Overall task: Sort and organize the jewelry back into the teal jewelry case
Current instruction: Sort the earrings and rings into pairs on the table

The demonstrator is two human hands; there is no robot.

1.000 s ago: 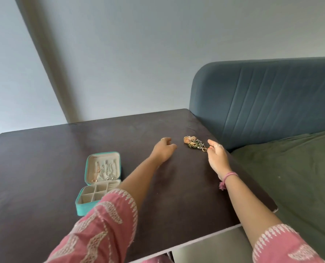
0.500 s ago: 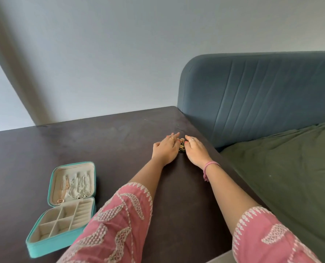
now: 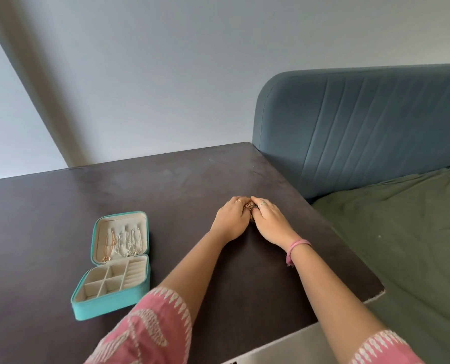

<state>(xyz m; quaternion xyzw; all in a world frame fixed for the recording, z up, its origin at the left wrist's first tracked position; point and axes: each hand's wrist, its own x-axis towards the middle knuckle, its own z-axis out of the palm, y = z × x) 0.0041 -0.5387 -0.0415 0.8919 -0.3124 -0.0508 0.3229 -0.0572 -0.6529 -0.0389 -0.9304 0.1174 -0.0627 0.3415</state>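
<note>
Fingers (image 3: 241, 206) of both hands curl round a small cluster of gold-toned jewelry (image 3: 251, 207) on the dark brown wooden table (image 3: 61, 195), the left hand (image 3: 231, 219) and right hand (image 3: 269, 222) cupped together over it toward the right edge. Nearer and well to the left lies the open teal jewelry case (image 3: 113, 279), its cream compartments facing up and thin chains hanging in its lid. Beyond the table's right side stands a blue padded headboard (image 3: 363, 122) above a green bedsheet (image 3: 402, 232).
</note>
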